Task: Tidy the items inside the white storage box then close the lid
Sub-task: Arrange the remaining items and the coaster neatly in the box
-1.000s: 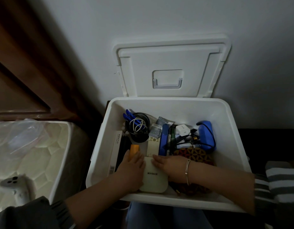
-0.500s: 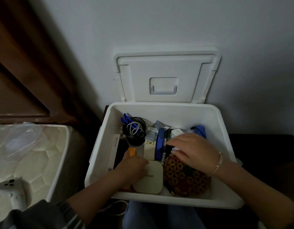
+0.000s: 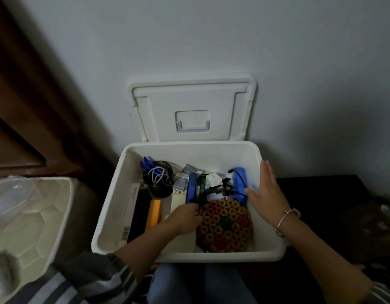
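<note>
So the white storage box [image 3: 211, 258] sits by the wall, lid [image 3: 165, 110] propped upright behind it. Right hand [image 3: 266, 194] hovers flat, fingers straight, over the free gap along the right wall. Left hand [image 3: 183, 220] is curled at the woven mat's [image 3: 228, 229] left edge, can't tell if its grip holds anything.

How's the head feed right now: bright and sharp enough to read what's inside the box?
Head view: dim overall, edges falling to near black; the white storage box and its lid are the brightest parts, no glare. Contents read as shapes, small print does not. The right hand is crisp, the left hand slightly soft; wide-angle bend bows the box rim.
</note>
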`<state>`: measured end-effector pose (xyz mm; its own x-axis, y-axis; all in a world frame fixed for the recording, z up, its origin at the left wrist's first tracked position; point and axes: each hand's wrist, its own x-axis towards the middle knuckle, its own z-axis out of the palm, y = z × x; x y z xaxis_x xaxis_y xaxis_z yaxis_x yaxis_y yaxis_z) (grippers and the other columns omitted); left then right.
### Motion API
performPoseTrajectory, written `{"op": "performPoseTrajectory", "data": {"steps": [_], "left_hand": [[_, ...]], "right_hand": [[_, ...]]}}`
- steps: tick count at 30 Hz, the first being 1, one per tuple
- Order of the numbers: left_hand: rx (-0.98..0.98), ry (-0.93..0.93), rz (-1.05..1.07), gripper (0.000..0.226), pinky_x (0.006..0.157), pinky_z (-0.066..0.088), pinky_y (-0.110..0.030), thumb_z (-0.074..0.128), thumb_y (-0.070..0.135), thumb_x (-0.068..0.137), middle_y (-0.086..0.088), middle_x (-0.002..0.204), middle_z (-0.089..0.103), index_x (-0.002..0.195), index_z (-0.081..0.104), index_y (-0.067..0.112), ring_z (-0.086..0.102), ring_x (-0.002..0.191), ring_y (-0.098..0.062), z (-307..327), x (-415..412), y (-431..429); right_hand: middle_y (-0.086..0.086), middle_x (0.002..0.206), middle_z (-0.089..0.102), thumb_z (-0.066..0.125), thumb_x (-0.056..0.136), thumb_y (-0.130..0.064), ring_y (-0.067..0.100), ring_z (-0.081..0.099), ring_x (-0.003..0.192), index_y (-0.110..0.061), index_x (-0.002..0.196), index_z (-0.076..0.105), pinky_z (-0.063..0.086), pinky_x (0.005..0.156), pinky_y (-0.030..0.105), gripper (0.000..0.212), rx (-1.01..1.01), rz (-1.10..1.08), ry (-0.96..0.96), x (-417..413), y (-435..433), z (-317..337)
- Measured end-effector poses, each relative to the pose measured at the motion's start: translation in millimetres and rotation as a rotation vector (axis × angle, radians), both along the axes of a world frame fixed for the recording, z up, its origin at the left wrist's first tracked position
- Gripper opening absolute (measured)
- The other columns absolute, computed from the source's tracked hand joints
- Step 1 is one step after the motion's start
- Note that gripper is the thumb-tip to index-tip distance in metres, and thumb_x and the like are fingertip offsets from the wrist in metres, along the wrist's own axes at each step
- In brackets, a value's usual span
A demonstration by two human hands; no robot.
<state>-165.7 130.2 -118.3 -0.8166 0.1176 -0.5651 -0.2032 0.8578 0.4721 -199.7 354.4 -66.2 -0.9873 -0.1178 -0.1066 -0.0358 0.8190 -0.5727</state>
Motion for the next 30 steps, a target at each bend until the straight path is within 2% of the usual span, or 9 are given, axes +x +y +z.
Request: {"op": "performPoseTrajectory", "data": {"steps": [4, 7, 10, 13, 15, 17, 19, 24, 30], "left_hand": [[0.007, -0.128, 0.05, 0.04, 0.088, 0.046, -0.033, 0.05, 0.028, 0.095, -0.018, 0.129, 0.053, 0.127, 0.046, 0.004, 0.053, 0.114, -0.028, -6, -5, 20], [-0.018, -0.15, 0.082, 0.045, 0.097, 0.046, -0.037, 0.049, 0.028, 0.095, -0.019, 0.133, 0.047, 0.13, 0.042, 0.001, 0.051, 0.118, -0.031, -9, -9, 31], [-0.057, -0.103, 0.008, 0.035, 0.098, 0.045, -0.042, 0.05, 0.025, 0.092, -0.019, 0.122, 0.055, 0.115, 0.052, 0.0, 0.053, 0.113, -0.033, -10, -12, 40], [-0.054, -0.104, -0.033, 0.029, 0.103, 0.04, -0.043, 0.048, 0.027, 0.091, -0.016, 0.126, 0.053, 0.113, 0.054, 0.009, 0.048, 0.119, -0.034, -10, -13, 43], [-0.022, -0.1, 0.008, 0.026, 0.098, 0.045, -0.04, 0.052, 0.029, 0.089, -0.015, 0.123, 0.054, 0.109, 0.055, 0.013, 0.053, 0.113, -0.03, -13, -13, 39], [0.065, -0.112, 0.067, 0.022, 0.08, 0.052, -0.031, 0.056, 0.028, 0.088, -0.011, 0.114, 0.061, 0.105, 0.058, 0.014, 0.058, 0.098, -0.02, -14, -15, 32], [0.102, -0.139, 0.103, 0.03, 0.068, 0.047, -0.021, 0.058, 0.029, 0.088, -0.005, 0.11, 0.061, 0.114, 0.059, 0.015, 0.056, 0.091, -0.014, -12, -17, 26], [-0.194, 0.146, 0.087, 0.013, 0.066, 0.042, -0.028, 0.052, 0.026, 0.089, -0.002, 0.082, 0.052, 0.086, 0.054, 0.013, 0.056, 0.081, -0.019, -4, -20, 33], [-0.287, 0.402, 0.218, 0.019, 0.058, 0.04, -0.029, 0.047, 0.024, 0.091, -0.009, 0.09, 0.06, 0.085, 0.056, 0.007, 0.06, 0.079, -0.024, 15, -40, 38]], "right_hand": [[0.006, 0.158, 0.006, 0.049, 0.093, -0.01, 0.029, 0.043, 0.127, -0.011, 0.151, 0.0, 0.037, 0.092, 0.023, 0.076, -0.055, -0.09, -0.021, 1, -2, 5], [0.004, 0.158, 0.008, 0.046, 0.094, -0.008, 0.029, 0.047, 0.123, -0.013, 0.151, 0.003, 0.041, 0.09, 0.026, 0.072, -0.066, -0.111, -0.016, 2, -3, 7], [0.002, 0.157, 0.01, 0.044, 0.094, -0.007, 0.029, 0.055, 0.107, -0.015, 0.151, 0.003, 0.047, 0.082, 0.03, 0.071, -0.056, -0.134, -0.022, 2, -3, 7], [0.002, 0.156, 0.012, 0.044, 0.093, -0.004, 0.027, 0.055, 0.106, -0.016, 0.15, 0.003, 0.044, 0.077, 0.025, 0.071, -0.074, -0.135, -0.011, 2, -2, 5], [0.002, 0.156, 0.014, 0.044, 0.092, -0.002, 0.027, 0.052, 0.113, -0.017, 0.15, 0.005, 0.04, 0.08, 0.021, 0.071, -0.1, -0.135, -0.001, 2, -1, 3], [0.001, 0.155, 0.018, 0.045, 0.091, -0.001, 0.025, 0.049, 0.119, -0.02, 0.15, 0.007, 0.038, 0.082, 0.02, 0.072, -0.14, -0.142, 0.0, 2, 1, 2], [0.001, 0.154, 0.02, 0.045, 0.09, 0.0, 0.025, 0.046, 0.123, -0.022, 0.15, 0.01, 0.037, 0.086, 0.022, 0.073, -0.179, -0.148, 0.003, 2, 2, 1], [0.002, 0.153, 0.024, 0.045, 0.088, 0.002, 0.026, 0.047, 0.122, -0.023, 0.15, 0.012, 0.039, 0.086, 0.024, 0.075, -0.19, -0.152, 0.016, 2, 2, 1], [0.003, 0.151, 0.027, 0.047, 0.088, 0.002, 0.026, 0.045, 0.125, -0.025, 0.149, 0.012, 0.044, 0.093, 0.03, 0.075, -0.19, -0.159, 0.013, 3, 1, 2]]}}
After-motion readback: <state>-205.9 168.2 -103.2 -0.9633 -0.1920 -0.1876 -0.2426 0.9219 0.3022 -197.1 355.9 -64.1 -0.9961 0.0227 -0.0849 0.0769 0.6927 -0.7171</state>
